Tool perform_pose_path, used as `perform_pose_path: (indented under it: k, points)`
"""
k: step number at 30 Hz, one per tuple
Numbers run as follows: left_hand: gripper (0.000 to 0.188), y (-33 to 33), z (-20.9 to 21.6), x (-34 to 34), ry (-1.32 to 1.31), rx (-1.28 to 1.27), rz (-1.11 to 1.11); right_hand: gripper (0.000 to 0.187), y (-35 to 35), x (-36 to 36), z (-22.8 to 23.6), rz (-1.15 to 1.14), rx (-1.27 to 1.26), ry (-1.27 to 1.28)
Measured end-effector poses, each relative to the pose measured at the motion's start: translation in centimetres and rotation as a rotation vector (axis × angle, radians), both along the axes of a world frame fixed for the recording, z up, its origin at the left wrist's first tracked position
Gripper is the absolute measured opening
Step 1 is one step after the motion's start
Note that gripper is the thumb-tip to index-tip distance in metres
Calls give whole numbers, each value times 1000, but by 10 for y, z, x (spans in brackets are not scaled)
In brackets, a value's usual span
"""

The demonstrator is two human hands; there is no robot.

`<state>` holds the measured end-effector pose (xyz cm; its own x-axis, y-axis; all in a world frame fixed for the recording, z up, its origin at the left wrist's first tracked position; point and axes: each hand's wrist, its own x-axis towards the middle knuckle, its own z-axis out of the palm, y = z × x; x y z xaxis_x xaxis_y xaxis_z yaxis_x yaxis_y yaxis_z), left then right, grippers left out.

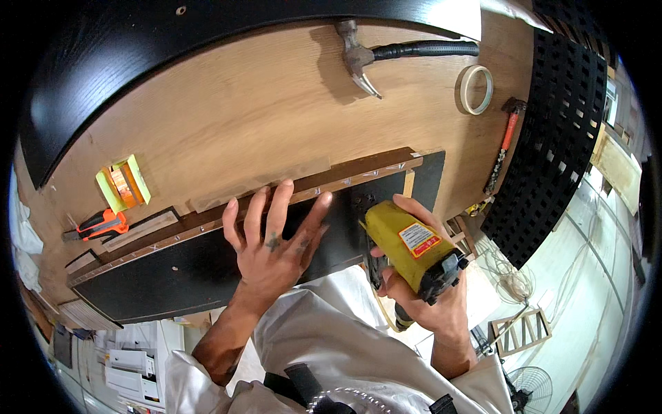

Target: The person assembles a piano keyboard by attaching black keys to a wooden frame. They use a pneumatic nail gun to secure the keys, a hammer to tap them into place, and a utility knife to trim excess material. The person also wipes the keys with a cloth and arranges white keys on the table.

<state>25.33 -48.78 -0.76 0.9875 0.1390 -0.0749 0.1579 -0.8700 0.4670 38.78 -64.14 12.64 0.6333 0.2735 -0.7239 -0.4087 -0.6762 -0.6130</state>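
A long brown wooden strip [345,181] with pale marks along its side lies along the far edge of a black board [200,259]. My left hand [276,241] rests over the strip and board, fingers spread, fingertips reaching across the strip. My right hand [441,303] grips a yellow nail gun [407,245] with a label on its body and a black end. Its front end is close to the board, right of my left hand; I cannot tell if it touches. The body of the tool hides part of the grip.
On the wooden tabletop [248,103] lie a claw hammer [414,50], a tape roll [476,90], a red-handled hammer [507,141], an orange utility knife [103,224] and a small open box [123,183]. A black panel [138,48] stretches across the back; a perforated black sheet [548,131] stands right.
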Motion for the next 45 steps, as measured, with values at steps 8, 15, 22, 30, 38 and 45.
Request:
perform_pose_path:
  k: [8, 15, 22, 30, 38, 45]
  points:
    - [62, 4, -2, -4, -27, -110, 20, 72, 17, -5, 6, -170, -111, 90]
    - [59, 106, 1, -79, 33, 228, 159, 72, 26, -20, 6, -196, 0, 122]
    - [56, 109, -6, -83, -14, 156, 161, 71, 35, -28, 3, -208, 27, 125]
    - [60, 109, -10, -86, -7, 149, 175, 73, 49, -31, 6, -197, -27, 123]
    - [59, 110, -11, -88, 5, 146, 184, 82, 54, -43, -3, -28, 43, 78]
    - [58, 110, -10, -88, 5, 113, 190, 79, 60, -44, 1, -34, -32, 72]
